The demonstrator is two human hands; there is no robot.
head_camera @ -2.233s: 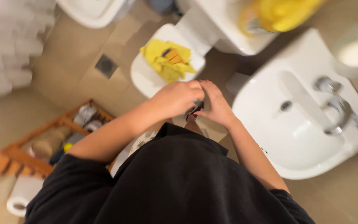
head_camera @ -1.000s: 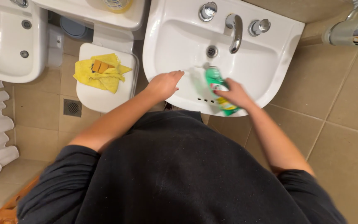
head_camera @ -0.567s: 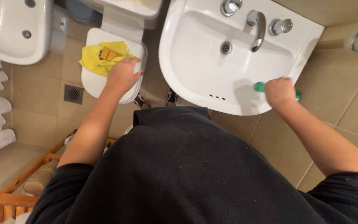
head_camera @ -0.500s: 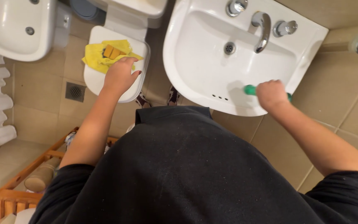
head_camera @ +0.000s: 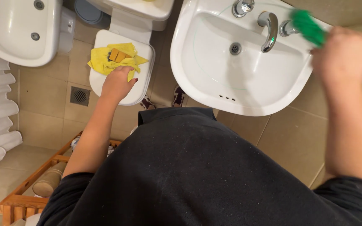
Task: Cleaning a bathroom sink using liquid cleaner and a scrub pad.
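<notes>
A white washbasin (head_camera: 214, 79) fills the upper right of a tiled bathroom, its chrome tap (head_camera: 270, 29) at the back rim. To its left stands a toilet with its white lid (head_camera: 141, 90) closed, and farther left a bidet (head_camera: 9, 42). Viewed from above, a person in a black top leans over both fixtures, arms spread wide. The right hand (head_camera: 342, 54), blurred and raised close to the camera, is closed in a fist around a green bottle (head_camera: 308, 26), whose end juts up and left from the fist, above the tap's right handle. The right forearm runs steeply down the right edge. The left arm stretches out straight to the toilet lid, where the left hand (head_camera: 117, 83) lies palm down, fingers curled onto the near edge of a crumpled yellow cloth (head_camera: 101, 62); whether they pinch it cannot be made out. An orange sponge (head_camera: 118, 55) sits atop the cloth. A wooden rack (head_camera: 19, 201) stands at the lower left.
</notes>
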